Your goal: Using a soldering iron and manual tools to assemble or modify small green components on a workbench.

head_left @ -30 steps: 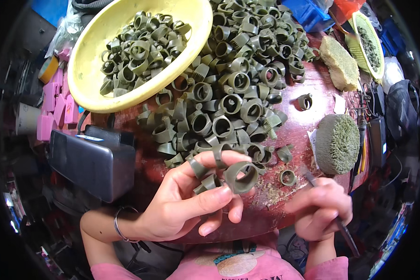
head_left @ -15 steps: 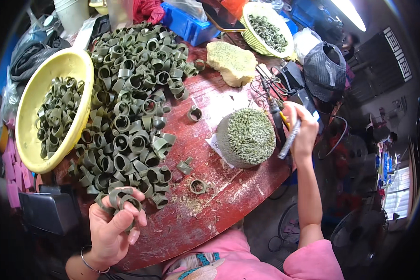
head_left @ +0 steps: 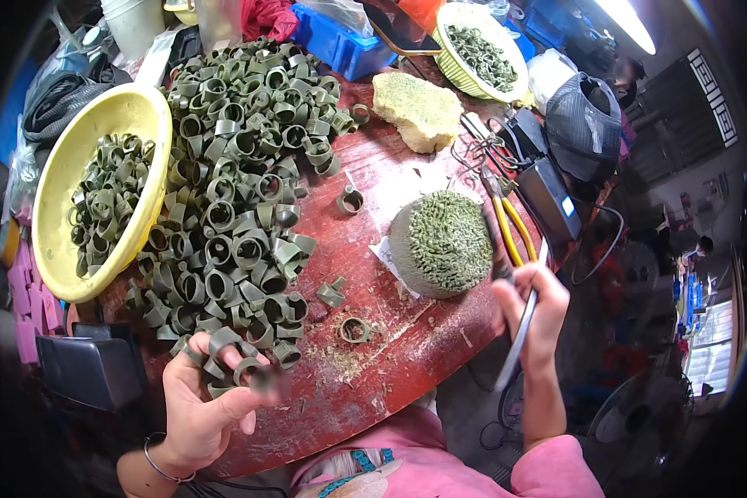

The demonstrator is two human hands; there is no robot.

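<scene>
Left hand (head_left: 195, 415), grip clamped on green rings (head_left: 222, 339), apparently looped over fingers so several stay handy; ring pile (head_left: 241, 220) at its twelve o'clock on red counter (head_left: 423, 336). Right hand (head_left: 544, 315): grip clamped round slim metal tool (head_left: 519, 343), bristly green block (head_left: 444, 245) at its ten o'clock.

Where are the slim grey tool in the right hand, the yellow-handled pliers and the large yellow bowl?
Slim grey tool (head_left: 519, 339): head view, on the middle of its shaft.
Yellow-handled pliers (head_left: 505, 228): head view, on one yellow handle.
Large yellow bowl (head_left: 55, 206): head view, on its bare inner wall.
</scene>
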